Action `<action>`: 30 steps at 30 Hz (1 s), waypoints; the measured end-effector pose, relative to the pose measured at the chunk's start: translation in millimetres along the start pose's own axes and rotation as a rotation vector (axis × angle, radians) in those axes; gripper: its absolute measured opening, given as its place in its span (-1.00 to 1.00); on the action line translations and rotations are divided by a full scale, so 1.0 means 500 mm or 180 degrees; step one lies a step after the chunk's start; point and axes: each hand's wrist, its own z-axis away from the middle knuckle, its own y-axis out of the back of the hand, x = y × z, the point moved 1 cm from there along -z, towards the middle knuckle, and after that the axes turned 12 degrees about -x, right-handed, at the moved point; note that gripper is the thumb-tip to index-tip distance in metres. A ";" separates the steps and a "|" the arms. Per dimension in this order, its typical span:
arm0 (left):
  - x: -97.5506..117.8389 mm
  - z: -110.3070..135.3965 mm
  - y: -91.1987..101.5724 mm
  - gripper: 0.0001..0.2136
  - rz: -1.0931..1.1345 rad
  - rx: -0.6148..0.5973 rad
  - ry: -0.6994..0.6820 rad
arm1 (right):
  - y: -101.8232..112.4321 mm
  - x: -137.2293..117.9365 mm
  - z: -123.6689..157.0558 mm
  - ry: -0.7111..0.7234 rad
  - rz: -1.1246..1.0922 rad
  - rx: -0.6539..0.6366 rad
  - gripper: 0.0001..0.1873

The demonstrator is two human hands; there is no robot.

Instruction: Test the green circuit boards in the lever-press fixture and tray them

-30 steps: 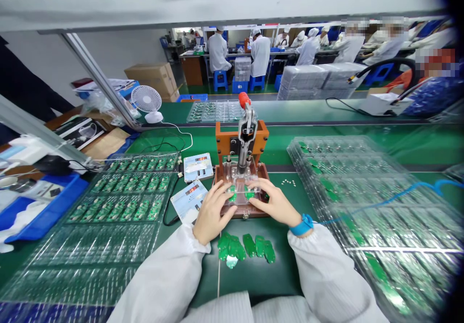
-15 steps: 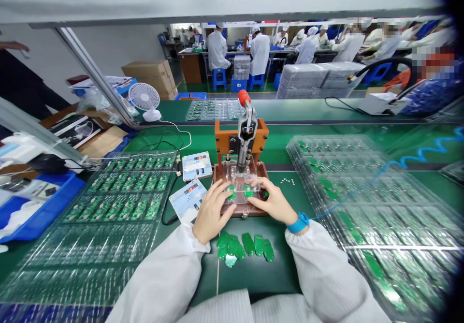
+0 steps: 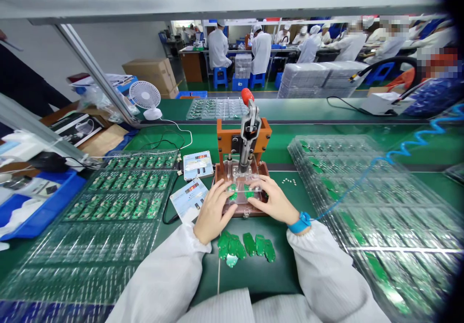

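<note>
Both my hands rest at the front of a toggle-clamp press (image 3: 225, 140) with an orange frame and a red-tipped lever. My left hand (image 3: 213, 212) lies at its left side, fingers stretched and thumb apart, the fingertips by a small green circuit board (image 3: 233, 195). From the right, my right hand (image 3: 277, 202) reaches in with its fingers spread. Its fingertips are at a second green circuit board (image 3: 248, 191); whether they press on it I cannot tell. A clear plate (image 3: 240, 182) is part of the fixture there. Loose green boards (image 3: 232, 245) lie in front of the press.
Trays of boards (image 3: 126, 183) stand on the left, and stacked clear trays (image 3: 362, 192) on the right. Two control boxes (image 3: 189, 198) with red digits sit left of the press. Small white pieces (image 3: 289, 182) lie to its right. A blue coiled cord (image 3: 366, 170) runs to my right wrist strap (image 3: 300, 222).
The whole view has shifted slightly, so the bench appears a little further right. My hands keep nearly the same place on the fixture.
</note>
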 end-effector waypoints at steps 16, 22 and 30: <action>0.062 0.011 0.010 -0.82 0.0316 0.0710 -0.0931 | 0.022 -0.046 0.035 0.0336 0.0473 0.0075 -0.92; 0.073 0.007 -0.017 -0.88 0.0601 0.0210 -0.1370 | 0.110 -0.108 0.004 0.0310 0.0207 0.1119 -0.85; 0.064 0.013 -0.034 -0.89 0.0643 -0.0098 -0.1450 | 0.250 -0.179 -0.226 0.0869 -0.0346 0.1817 -0.67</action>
